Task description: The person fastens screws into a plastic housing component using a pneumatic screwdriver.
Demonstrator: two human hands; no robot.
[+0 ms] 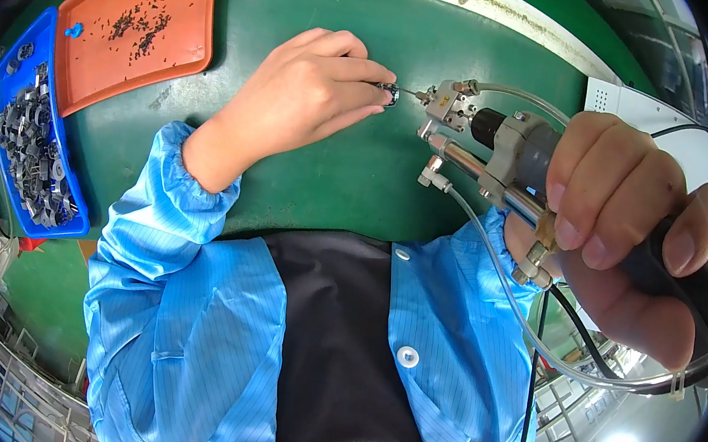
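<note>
My left hand [298, 94] is above the green table with its fingers pinched together. Between the fingertips is a small dark, shiny part [393, 95], mostly covered by the fingers. My right hand [624, 193] wraps round the dark grip of a hose-fed hand tool [500, 141], which has a metal block and a silvery cylinder along its side. The tool's thin metal tip [415, 94] points left at the part; whether they touch, I cannot tell.
An orange tray [187, 48] with many tiny black pieces lies at the far left. Beside it, a blue bin [77, 231] holds many dark and grey small parts. Clear hoses [489, 252] loop from the tool past my right hand. A white box [690, 140] stands at the right.
</note>
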